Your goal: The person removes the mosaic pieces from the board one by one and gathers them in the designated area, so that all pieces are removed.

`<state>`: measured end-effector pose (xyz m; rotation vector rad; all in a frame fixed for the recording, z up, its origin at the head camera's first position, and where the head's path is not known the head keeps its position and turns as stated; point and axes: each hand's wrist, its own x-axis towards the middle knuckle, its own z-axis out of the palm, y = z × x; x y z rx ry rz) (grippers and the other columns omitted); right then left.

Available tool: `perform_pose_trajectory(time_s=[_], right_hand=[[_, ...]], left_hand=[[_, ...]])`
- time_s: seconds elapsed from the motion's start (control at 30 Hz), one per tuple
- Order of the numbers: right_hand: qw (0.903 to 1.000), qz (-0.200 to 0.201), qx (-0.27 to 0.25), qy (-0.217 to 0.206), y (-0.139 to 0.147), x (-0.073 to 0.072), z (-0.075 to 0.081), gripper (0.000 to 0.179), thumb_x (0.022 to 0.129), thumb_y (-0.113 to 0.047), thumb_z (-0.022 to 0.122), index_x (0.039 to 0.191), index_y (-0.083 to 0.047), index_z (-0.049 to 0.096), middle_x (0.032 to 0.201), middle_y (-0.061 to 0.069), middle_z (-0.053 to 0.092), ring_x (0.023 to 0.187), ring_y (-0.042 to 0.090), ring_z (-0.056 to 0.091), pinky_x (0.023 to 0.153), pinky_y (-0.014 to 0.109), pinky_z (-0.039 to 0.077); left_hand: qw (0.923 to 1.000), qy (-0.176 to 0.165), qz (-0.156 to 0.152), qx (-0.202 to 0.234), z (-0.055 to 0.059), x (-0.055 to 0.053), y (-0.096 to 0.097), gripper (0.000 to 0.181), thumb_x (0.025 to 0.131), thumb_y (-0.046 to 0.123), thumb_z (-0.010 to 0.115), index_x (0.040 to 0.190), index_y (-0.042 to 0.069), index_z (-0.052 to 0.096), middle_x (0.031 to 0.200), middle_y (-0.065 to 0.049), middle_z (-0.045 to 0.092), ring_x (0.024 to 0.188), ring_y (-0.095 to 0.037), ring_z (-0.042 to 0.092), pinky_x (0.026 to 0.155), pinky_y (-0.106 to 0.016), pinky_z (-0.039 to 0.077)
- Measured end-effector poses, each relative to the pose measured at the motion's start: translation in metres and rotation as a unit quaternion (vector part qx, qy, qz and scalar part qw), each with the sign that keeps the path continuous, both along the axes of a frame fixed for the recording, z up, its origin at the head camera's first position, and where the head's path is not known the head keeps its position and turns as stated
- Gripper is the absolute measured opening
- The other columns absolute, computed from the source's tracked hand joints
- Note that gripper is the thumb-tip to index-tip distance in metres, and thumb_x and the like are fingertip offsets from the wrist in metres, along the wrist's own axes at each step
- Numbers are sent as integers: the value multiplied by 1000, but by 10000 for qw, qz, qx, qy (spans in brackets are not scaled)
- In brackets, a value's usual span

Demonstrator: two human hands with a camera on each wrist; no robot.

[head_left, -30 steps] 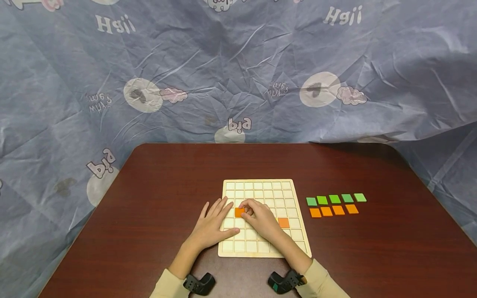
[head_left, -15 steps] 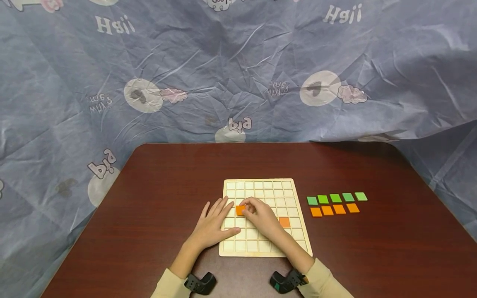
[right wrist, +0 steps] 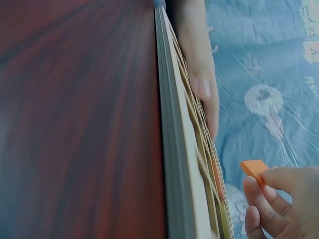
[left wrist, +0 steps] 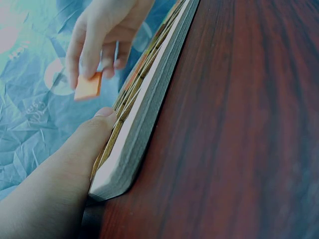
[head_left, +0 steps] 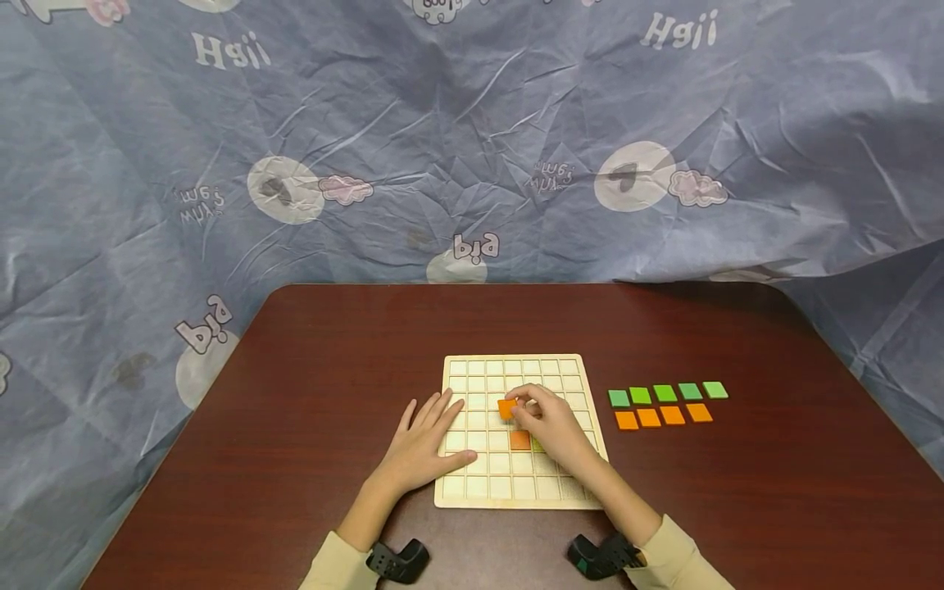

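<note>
My right hand (head_left: 551, 424) pinches a small square orange tile (head_left: 506, 409) between thumb and fingertips. In the right wrist view the orange tile (right wrist: 254, 169) is raised off the pale wooden grid board (head_left: 487, 488). My left hand (head_left: 422, 449) rests with spread fingers on the board's left side, its thumb (left wrist: 82, 142) along the near part in the left wrist view. A darker orange tile (head_left: 519, 441) lies in a square just below the held one. Beside it a yellow-green tile (head_left: 537, 447) is mostly hidden by my right hand.
Right of the board, a row of several green tiles (head_left: 664, 393) lies on the dark red-brown table (head_left: 354, 352). Nearer me is a row of several orange tiles (head_left: 672, 415). A grey-blue printed cloth (head_left: 442, 164) hangs behind the table.
My right hand has lifted the orange tile from a left-hand square of the board and carried it rightward. The darker orange tile has come into view. My left hand stays put.
</note>
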<state>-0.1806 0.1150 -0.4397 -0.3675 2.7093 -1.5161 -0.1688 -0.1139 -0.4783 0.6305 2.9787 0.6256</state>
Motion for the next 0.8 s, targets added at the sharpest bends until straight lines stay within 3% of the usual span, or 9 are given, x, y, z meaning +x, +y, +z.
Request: perform_pose_trajectory(time_s=[0.27,0.5,0.8], right_hand=[[9981,-500,280,217,48,3,1,14,89,-17,58,103,-18,62,90,2,54,72,12,57,59,20,45],[9921,-946,605,565,91,7,2,16,90,-17,56,103,-11,63,90,4,54,70,6,52,57,19,44],[9723,-1731,1101,1123,156,11,-2,17,90,-17,55,103,-8,62,89,2,50,71,-15,43,56,13,41]], left_hand=[[10000,13,-54,25,0,-1,0,82,80,69,43,146,27,19,154,3,12,142,-17,11,113,-50,1],[9999,61,-56,64,1,0,-1,82,80,68,44,146,26,21,154,1,14,142,-19,12,113,-50,2],[10000,60,-31,54,0,0,-1,83,79,69,44,146,26,21,154,2,14,142,-18,12,113,-50,2]])
